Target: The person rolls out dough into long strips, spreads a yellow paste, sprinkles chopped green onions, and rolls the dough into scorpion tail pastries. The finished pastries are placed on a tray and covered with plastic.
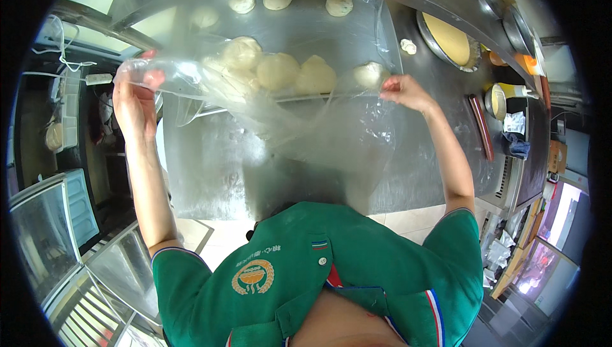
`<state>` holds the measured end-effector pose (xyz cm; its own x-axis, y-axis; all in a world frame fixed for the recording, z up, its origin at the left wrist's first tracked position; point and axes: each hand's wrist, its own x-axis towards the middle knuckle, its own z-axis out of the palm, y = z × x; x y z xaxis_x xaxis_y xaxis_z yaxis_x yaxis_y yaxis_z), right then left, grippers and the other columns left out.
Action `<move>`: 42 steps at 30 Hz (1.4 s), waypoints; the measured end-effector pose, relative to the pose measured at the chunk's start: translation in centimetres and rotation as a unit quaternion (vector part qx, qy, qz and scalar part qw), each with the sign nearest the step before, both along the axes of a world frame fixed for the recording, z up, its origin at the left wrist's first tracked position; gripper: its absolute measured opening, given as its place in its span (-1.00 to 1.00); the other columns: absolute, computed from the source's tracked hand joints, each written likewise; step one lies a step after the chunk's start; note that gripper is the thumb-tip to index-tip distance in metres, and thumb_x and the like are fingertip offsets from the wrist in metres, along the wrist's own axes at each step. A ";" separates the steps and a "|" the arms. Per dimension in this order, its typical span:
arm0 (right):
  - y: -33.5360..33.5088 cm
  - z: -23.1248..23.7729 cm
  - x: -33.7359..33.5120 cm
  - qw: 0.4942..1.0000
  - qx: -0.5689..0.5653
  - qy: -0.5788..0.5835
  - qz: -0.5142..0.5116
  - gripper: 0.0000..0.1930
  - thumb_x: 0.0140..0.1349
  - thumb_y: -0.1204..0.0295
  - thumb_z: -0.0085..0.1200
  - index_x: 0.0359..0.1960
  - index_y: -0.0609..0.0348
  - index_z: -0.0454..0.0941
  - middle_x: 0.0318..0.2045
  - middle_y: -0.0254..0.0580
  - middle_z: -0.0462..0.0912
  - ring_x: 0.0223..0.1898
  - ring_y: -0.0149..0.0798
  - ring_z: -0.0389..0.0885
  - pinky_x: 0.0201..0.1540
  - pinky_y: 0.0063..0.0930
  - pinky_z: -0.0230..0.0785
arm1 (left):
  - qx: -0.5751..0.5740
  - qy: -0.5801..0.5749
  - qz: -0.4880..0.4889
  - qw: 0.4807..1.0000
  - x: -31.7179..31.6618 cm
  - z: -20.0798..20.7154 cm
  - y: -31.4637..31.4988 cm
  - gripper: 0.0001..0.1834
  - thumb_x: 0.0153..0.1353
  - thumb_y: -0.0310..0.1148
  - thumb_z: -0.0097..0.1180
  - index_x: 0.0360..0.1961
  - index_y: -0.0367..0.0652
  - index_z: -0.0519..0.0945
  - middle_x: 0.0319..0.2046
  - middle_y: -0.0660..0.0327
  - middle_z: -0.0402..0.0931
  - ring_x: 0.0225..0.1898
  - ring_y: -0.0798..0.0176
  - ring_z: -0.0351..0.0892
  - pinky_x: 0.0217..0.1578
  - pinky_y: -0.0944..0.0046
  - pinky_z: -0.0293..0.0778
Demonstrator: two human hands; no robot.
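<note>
Between my two hands stretches a clear plastic sheet (280,114), draped over a metal tray (306,28) of dough balls. My left hand (135,101) grips its left edge, raised off the tray, with fingers closed on the film. At the tray's near right corner my right hand (406,92) pinches the other edge. Under the film lie several pale dough balls, one round dough ball (278,71) in the middle and another dough ball (370,75) beside my right fingertips. Along the tray's far side sits a dough ball (339,5) near the right.
The tray stands on a steel worktable (210,175). At the far right are a large metal bowl (449,40) with yellow contents, a small dough piece (408,46), a brown rolling pin (481,128) and a smaller bowl (495,101). A glass-doored cabinet (48,238) stands at left.
</note>
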<state>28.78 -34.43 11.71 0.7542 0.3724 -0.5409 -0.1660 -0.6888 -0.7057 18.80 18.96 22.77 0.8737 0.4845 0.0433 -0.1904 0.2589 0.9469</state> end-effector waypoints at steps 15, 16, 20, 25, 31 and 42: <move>-3.6 7.1 -8.7 0.956 0.165 -0.110 -0.216 -0.91 0.28 0.44 0.18 -0.34 0.18 0.56 -0.48 -0.21 0.64 -0.47 -0.36 0.61 -0.34 -0.48 0.48 | 0.475 0.213 -0.078 0.850 -22.0 4.9 10.4 -0.74 0.37 -0.34 -0.10 -0.08 -0.30 0.49 -0.18 -0.03 0.52 -0.18 0.14 0.59 -0.09 0.18 0.45; -3.8 7.7 -9.5 0.989 0.055 0.057 -0.126 -0.86 0.26 0.40 0.20 -0.43 0.17 0.59 -0.60 -0.28 0.62 -0.59 -0.42 0.57 -0.46 -0.52 0.45 | 0.477 0.277 -0.188 0.813 -22.6 6.0 9.4 -0.74 0.36 -0.33 -0.09 -0.07 -0.28 0.48 -0.25 0.00 0.54 -0.29 0.16 0.62 -0.20 0.22 0.48; -8.1 11.7 -6.2 0.970 0.058 -0.079 -0.222 -0.80 0.33 0.29 0.14 -0.33 0.17 0.63 -0.78 -0.46 0.44 -0.79 -0.61 0.33 -0.73 -0.74 0.18 | 0.205 0.203 -0.258 0.922 -17.7 10.4 13.2 -0.65 0.38 -0.25 -0.04 -0.02 -0.33 0.47 -0.41 0.18 0.59 -0.62 0.37 0.53 -0.59 0.45 0.46; -5.0 2.0 5.1 0.962 0.071 -0.019 -0.263 -0.80 0.38 0.31 0.05 -0.17 0.17 0.61 -0.64 -0.43 0.54 -0.71 -0.59 0.40 -0.71 -0.72 0.18 | 0.096 0.301 -0.232 0.920 -1.2 -5.8 16.6 -0.80 0.41 -0.30 -0.03 -0.27 -0.17 0.56 -0.57 0.42 0.42 -0.65 0.54 0.30 -0.66 0.51 0.20; -3.3 -5.1 17.5 0.895 0.192 -0.165 -0.367 -0.80 0.37 0.30 0.06 -0.23 0.14 0.64 -0.53 -0.36 0.62 -0.57 -0.54 0.52 -0.53 -0.67 0.35 | 0.272 0.236 0.027 0.933 19.5 -18.7 18.7 -0.77 0.36 -0.30 -0.01 -0.22 -0.21 0.61 -0.48 0.30 0.55 -0.59 0.41 0.41 -0.58 0.40 0.26; 0.9 -7.5 26.2 0.786 -0.190 -0.515 -0.283 -0.71 0.32 0.21 0.03 -0.22 0.19 0.65 -0.35 -0.11 0.67 -0.32 -0.17 0.62 -0.26 -0.33 0.44 | 0.675 0.373 -0.055 0.634 27.1 -23.0 14.0 -0.60 0.26 -0.07 0.08 -0.08 -0.16 0.63 -0.21 0.07 0.60 -0.21 0.07 0.54 -0.21 0.10 0.40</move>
<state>54.98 -33.51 4.26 0.8513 -0.2222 0.4753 0.0029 -0.9038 -0.4279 45.90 32.95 -0.28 0.9198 0.3815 -0.0915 0.3911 -0.9102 0.1363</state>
